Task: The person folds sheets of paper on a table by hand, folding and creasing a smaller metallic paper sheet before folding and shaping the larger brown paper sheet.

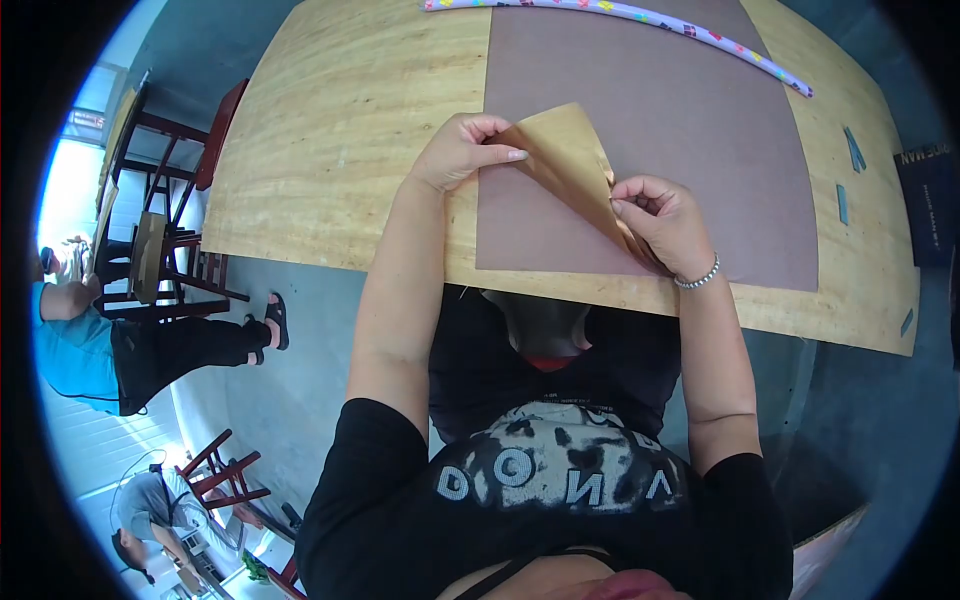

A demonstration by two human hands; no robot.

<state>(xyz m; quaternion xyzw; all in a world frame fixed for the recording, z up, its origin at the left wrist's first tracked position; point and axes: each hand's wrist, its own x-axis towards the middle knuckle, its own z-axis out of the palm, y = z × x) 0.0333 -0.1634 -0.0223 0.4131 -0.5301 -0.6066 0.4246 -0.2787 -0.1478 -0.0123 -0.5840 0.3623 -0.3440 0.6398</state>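
A sheet of gold-brown paper (570, 150) is folded or curled over between my hands, above the lower part of a large mauve sheet (700, 140). My left hand (468, 150) pinches its upper left edge, thumb on top. At its right edge, my right hand (662, 215) has thumb and fingertips closed on the paper, with a beaded bracelet at the wrist. The lower tip of the paper runs down behind my right hand, close to the table's front edge.
The mauve sheet lies on a wooden table (350, 150). A patterned roll (640, 15) crosses its far side. Small teal strips (842, 204) lie at the right, near a dark box (930, 200). Two people (75, 345) and wooden chairs (225, 470) are at the left.
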